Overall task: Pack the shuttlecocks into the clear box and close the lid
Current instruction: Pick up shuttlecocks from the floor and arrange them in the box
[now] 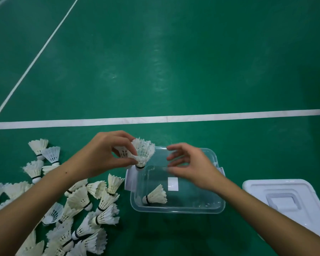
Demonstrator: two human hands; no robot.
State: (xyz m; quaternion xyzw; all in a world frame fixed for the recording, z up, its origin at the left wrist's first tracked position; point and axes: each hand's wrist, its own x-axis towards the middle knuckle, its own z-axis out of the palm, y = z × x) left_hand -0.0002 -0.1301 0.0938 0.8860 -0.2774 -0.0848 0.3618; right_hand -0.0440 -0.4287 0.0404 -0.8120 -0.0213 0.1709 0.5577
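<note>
A clear box (175, 209) stands open on the green floor, with one white shuttlecock (155, 195) lying inside near its left wall. My left hand (105, 154) pinches white shuttlecocks (143, 151) by the feathers above the box's far left corner. My right hand (190, 165) hovers over the box with fingers spread and relaxed, holding nothing, slightly blurred. A heap of several white shuttlecocks (78, 207) lies on the floor left of the box. The white lid (284, 202) lies flat to the right of the box.
White court lines (166, 118) cross the green floor beyond the box. A white latch (130, 179) hangs on the box's left side. Open floor stretches ahead.
</note>
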